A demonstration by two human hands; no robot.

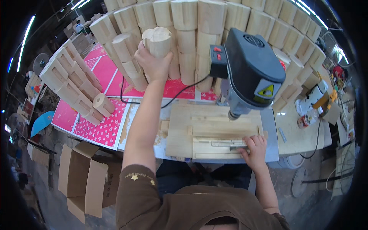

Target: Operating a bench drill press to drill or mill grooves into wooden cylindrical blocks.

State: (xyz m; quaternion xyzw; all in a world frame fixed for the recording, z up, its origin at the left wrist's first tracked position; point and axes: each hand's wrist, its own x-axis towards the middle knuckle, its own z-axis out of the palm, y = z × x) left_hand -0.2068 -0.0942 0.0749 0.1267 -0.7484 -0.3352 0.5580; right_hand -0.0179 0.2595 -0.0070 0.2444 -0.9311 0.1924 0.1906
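My left hand [154,63] reaches far forward, its fingers wrapped round a pale wooden cylinder [158,46] with a notched top. That cylinder stands out in front of the tall stacks of similar wooden cylinders [184,17]. My right hand [256,151] rests at the right end of a wooden jig [178,134], below the drill press [255,73]. Its fingers are curled close to a thin grey metal piece [237,148] in the jig's slot. What the fingers grip there is too small to make out.
A separate stack of notched cylinders [74,86] stands at the left on a pink patterned sheet [101,128]. One short cylinder with a centre hole [102,104] lies against it. A black cable [180,92] crosses the table. An open cardboard box [88,176] sits below left; a bottle [308,118] stands right.
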